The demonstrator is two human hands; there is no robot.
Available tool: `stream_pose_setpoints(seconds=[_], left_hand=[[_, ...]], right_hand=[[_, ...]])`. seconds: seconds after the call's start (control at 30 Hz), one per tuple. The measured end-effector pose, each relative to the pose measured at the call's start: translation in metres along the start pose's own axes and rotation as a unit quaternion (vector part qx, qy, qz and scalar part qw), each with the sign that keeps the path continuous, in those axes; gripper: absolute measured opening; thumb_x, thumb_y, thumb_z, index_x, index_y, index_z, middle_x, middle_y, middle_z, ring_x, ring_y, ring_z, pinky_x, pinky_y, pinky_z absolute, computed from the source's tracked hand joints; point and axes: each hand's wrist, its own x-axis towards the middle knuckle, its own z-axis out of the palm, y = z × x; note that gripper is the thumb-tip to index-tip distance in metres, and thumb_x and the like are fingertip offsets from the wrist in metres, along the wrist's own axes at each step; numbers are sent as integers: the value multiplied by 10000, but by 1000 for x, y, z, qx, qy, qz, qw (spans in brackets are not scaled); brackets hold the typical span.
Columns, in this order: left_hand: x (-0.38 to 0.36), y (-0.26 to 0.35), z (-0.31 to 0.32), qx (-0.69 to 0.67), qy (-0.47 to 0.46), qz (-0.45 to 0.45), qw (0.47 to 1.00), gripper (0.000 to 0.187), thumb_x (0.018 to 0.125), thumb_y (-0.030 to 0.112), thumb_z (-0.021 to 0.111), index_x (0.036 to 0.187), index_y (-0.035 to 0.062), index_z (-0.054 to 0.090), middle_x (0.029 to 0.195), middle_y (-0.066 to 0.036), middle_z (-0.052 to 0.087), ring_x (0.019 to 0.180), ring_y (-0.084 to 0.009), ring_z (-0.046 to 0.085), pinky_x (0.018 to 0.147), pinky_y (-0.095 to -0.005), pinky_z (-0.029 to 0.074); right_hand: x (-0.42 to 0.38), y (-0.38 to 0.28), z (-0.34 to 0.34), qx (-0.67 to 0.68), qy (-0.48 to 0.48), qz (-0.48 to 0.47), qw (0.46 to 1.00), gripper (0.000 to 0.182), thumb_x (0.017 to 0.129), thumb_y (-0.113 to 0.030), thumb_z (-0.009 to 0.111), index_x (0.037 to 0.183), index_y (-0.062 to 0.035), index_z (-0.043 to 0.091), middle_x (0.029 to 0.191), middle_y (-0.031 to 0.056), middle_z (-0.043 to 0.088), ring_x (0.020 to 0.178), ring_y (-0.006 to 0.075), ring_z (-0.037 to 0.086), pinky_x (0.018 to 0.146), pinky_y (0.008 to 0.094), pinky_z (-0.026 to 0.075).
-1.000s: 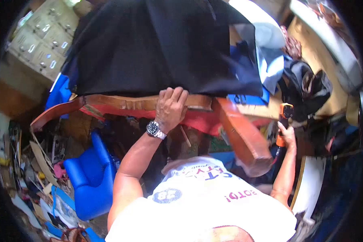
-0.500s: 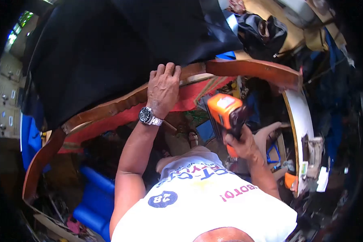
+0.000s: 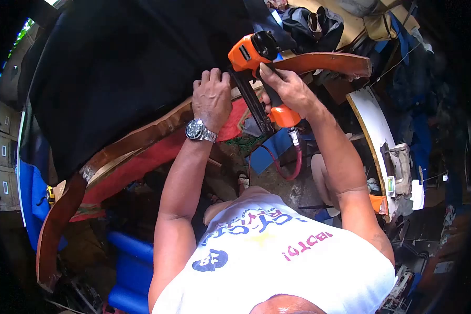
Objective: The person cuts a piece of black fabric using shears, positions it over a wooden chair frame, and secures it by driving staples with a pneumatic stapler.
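My right hand (image 3: 293, 94) is wrapped round the dark grip of an orange air staple gun (image 3: 248, 52). A red air hose (image 3: 293, 168) hangs from the bottom of its handle. The gun's nose end is over the edge of a black sheet (image 3: 131, 78), close beside my left hand (image 3: 212, 98). My left fingers are bent over that sheet's edge, gripping it against a curved brown wooden frame (image 3: 141, 133). My palm covers part of the wood there. Red fabric (image 3: 136, 180) shows beneath the frame.
A blue padded piece (image 3: 131, 277) is at lower left. On the right stands a curved white panel (image 3: 371, 123) with a brown edge. A yellow tape measure (image 3: 50, 194) is at the far left. A dark bag (image 3: 311, 29) lies at the top.
My right hand has raised the staple gun up and left, from beside my body to the frame near my left hand. My left hand has stayed on the sheet's edge.
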Motion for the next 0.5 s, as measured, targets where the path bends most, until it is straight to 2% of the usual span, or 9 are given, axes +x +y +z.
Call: stream_pose_setpoints(seconds=[0.13,0.23,0.3,0.33,0.43,0.5], left_hand=[[-2,-2,2,1,4,3,1000,275,801,85,682,1077,77,677,1055,-71,614,1047,-260,590,866,-414,496],[1,-2,1,-40,-25,-5,999,475,719,18,742,1181,64,639,1110,-103,628,1058,-305,601,906,-427,506],[2,-3,1,-68,16,5,998,288,804,58,705,1088,61,658,1055,-103,619,985,-303,614,828,-426,522],[1,-2,1,-83,36,12,996,198,846,78,687,1042,60,667,1027,-103,615,949,-302,620,789,-425,530],[-2,1,-7,-112,23,-12,993,159,875,78,682,1029,55,654,1007,-128,618,891,-324,631,758,-442,540],[-1,0,1,-121,36,-34,991,191,866,96,701,1020,48,598,926,-136,644,869,-335,649,753,-458,538]], right_hand=[[5,-8,2,-66,1,31,997,759,922,-710,611,1194,-2,647,717,5,612,624,98,631,617,272,568],[14,-11,-5,-119,-8,46,992,757,928,-708,605,1200,-3,650,715,15,612,638,111,646,600,283,568],[21,-14,-9,-144,-4,72,987,733,947,-688,596,1213,-6,637,715,20,603,639,117,644,568,280,552],[28,0,-17,-149,-33,-29,988,722,944,-685,601,1215,-17,638,709,32,610,620,126,651,562,286,559],[16,-21,-8,-121,1,78,990,696,944,-665,617,1182,-11,633,701,34,619,588,127,651,544,286,563],[12,-22,-8,-72,-8,70,995,675,937,-665,624,1140,-21,629,692,34,622,568,123,651,535,276,572]])
